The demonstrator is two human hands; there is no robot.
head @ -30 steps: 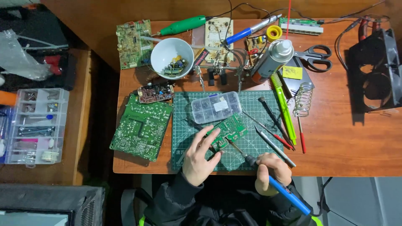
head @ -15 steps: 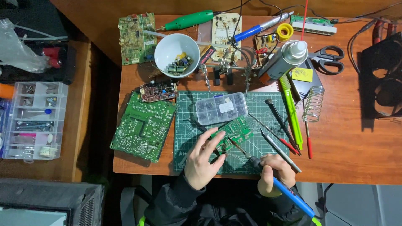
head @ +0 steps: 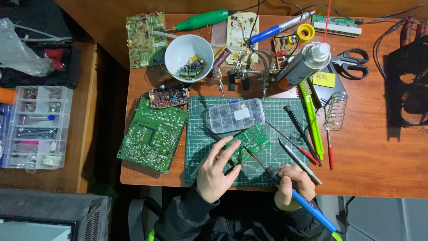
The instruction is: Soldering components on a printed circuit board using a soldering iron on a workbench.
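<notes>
My left hand (head: pixel 216 172) rests on the green cutting mat (head: pixel 200 134), its fingers steadying a small green circuit board (head: pixel 247 143). My right hand (head: pixel 292 185) grips a blue-handled soldering iron (head: pixel 307 205) like a pen. Its metal tip (head: pixel 252 155) touches the lower edge of that board. A clear compartment box of small parts (head: pixel 236 115) lies just beyond the board on the mat.
A large green circuit board (head: pixel 154 134) lies left of the mat. Behind are a white bowl of components (head: pixel 189 58), a helping-hands clamp (head: pixel 243 71), a spray can (head: pixel 303 64), scissors (head: pixel 354 60), screwdrivers and tweezers (head: pixel 298 138), and a coil iron stand (head: pixel 335 111). A parts organiser (head: pixel 35 127) sits far left.
The view has shifted slightly. My hands stay on the small board, with the iron tip still at its edge.
</notes>
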